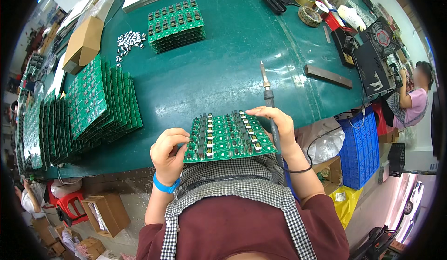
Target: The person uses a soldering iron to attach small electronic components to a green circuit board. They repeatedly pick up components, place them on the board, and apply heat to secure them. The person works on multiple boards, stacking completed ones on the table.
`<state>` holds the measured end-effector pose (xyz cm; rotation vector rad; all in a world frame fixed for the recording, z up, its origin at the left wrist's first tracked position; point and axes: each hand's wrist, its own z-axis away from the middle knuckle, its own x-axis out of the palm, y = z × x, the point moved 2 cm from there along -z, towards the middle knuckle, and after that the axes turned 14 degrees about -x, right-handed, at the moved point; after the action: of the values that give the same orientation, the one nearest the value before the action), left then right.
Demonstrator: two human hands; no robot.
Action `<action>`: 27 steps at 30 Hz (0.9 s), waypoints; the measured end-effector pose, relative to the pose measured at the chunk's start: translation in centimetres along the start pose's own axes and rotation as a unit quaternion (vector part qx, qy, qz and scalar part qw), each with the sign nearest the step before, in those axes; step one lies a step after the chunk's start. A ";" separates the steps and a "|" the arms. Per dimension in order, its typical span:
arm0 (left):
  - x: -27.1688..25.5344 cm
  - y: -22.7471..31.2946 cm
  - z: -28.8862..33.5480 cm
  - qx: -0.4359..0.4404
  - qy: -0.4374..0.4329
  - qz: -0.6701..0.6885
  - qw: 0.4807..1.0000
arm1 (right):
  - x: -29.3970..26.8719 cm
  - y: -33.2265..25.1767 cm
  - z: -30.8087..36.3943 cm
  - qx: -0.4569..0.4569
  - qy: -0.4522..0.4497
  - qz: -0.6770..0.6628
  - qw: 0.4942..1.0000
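Note:
A green circuit board panel (223,141) with rows of white and black components is held level in front of my apron. My left hand (168,152), with a blue band at its wrist, pinches the panel's left edge between thumb and fingers. At the far right corner, my right hand (278,123) grips the panel too, its fingers lying along the edge. A soldering iron (268,95) rests in the same right hand, its metal tip pointing up and away over the table. Its cable hangs down past my right forearm.
Stacked circuit boards (104,99) lean on the left, with another stack (176,25) at the back. Small white components (129,41) lie beside a cardboard box (84,43). A dark bar (328,76), solder spool (321,7) and fan (382,36) are on the right. A co-worker (414,92) sits beyond.

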<state>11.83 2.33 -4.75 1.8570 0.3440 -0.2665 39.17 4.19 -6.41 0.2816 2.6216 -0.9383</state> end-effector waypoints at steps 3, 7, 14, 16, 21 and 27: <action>0.0 -0.1 0.1 -0.002 -0.004 0.002 1.000 | 0.1 0.4 0.0 0.013 -0.025 -0.010 1.000; 0.1 -0.2 0.1 0.000 0.005 0.011 1.000 | 0.0 0.6 0.4 0.018 -0.027 0.008 0.999; 0.0 0.1 -0.1 -0.018 0.003 -0.006 1.000 | -0.1 -0.2 0.1 0.017 0.008 0.013 1.000; 0.1 0.0 0.0 -0.017 0.004 0.000 1.000 | -0.4 -0.3 0.2 0.009 0.012 0.022 1.000; 0.1 0.0 0.0 -0.017 0.003 0.003 1.000 | -0.4 0.0 0.5 -0.015 0.004 0.042 0.999; 0.0 0.0 0.1 -0.018 0.004 0.000 1.000 | -0.4 0.3 1.0 0.009 0.008 0.049 0.999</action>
<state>11.83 2.22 -4.84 1.8229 0.3516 -0.2516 39.88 3.72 -7.11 0.4205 2.5896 -0.9309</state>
